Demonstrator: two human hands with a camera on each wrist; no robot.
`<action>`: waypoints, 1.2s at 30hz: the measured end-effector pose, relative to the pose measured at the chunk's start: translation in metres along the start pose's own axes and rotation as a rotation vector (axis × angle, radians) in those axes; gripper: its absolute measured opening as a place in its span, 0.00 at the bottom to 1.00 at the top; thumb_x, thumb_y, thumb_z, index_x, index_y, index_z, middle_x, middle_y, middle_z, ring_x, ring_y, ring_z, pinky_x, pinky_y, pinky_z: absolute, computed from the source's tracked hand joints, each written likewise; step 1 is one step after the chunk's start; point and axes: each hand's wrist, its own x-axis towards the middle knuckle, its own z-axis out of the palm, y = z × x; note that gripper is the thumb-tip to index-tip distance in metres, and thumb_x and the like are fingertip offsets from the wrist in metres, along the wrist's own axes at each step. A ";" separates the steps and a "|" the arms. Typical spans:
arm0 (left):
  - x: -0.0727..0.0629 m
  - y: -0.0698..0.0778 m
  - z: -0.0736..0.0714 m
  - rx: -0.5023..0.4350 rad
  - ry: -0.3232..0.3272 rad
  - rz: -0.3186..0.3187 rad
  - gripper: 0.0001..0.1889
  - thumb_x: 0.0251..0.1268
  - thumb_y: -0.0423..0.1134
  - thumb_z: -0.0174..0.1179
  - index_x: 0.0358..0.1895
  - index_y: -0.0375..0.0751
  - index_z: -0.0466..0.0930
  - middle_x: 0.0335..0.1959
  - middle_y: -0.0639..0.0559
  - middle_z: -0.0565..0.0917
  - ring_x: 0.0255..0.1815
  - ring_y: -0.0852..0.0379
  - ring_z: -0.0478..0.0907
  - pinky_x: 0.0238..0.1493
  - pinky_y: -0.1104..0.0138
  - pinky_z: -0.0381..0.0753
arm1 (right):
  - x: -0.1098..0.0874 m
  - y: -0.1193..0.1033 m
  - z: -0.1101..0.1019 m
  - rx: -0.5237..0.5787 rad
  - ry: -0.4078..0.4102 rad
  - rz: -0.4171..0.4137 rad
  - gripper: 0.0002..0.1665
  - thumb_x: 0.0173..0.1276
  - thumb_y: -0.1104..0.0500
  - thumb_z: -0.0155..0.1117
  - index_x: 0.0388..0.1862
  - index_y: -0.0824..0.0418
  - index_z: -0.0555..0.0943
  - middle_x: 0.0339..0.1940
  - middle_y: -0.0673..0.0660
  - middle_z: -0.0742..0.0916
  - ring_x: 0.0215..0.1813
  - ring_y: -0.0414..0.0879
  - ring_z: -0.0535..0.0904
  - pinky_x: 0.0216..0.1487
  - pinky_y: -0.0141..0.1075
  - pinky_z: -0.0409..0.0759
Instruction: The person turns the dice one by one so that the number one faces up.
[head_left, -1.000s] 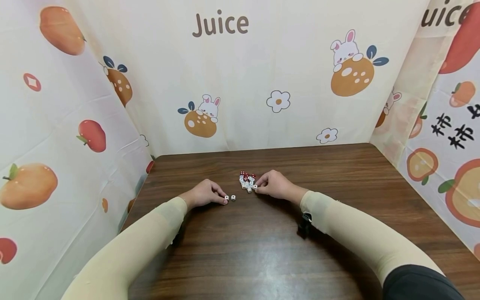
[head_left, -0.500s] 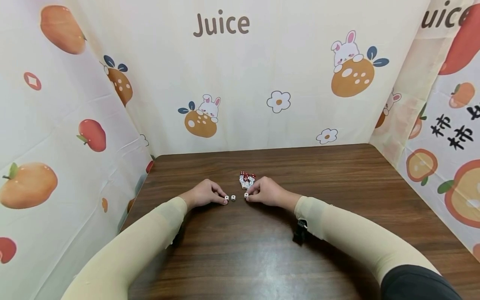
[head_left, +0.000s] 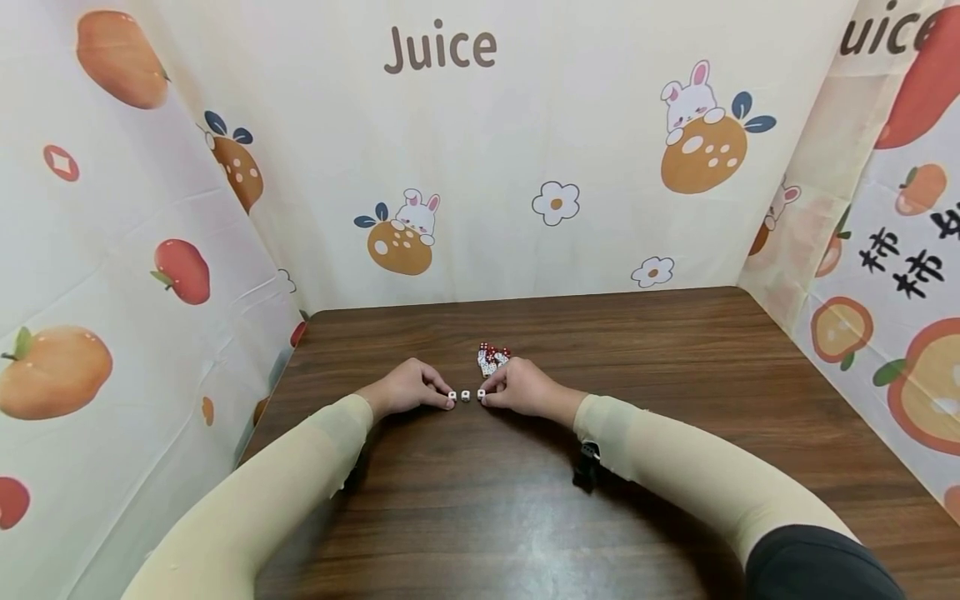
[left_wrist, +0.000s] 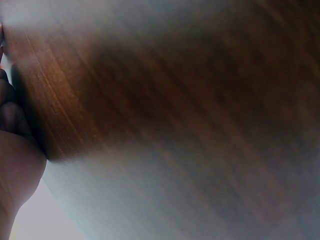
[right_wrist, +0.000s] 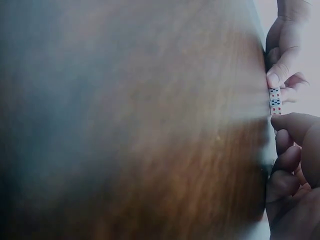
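Left hand (head_left: 407, 387) pinches left die (head_left: 452, 396), right hand (head_left: 527, 388) pinches right die (head_left: 482, 394); middle die (head_left: 466, 396) (unheld) could skew if pushed unevenly.

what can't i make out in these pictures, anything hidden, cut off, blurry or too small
- Head view: the dice pile is too small to count; the right grip seems to overlap its near right corner.
- Head view: side pips on the middle die, too small to read.
- Left wrist view: the left edge cuts off the left grip at its fingertips.
- Right wrist view: the table's grain, mostly blurred.
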 end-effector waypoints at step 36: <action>-0.002 0.002 0.001 0.015 0.007 -0.021 0.08 0.65 0.44 0.86 0.43 0.48 1.00 0.36 0.55 0.92 0.39 0.59 0.79 0.45 0.64 0.79 | -0.008 0.004 -0.031 0.105 0.084 0.069 0.05 0.75 0.61 0.77 0.44 0.60 0.97 0.25 0.50 0.92 0.22 0.35 0.80 0.31 0.31 0.81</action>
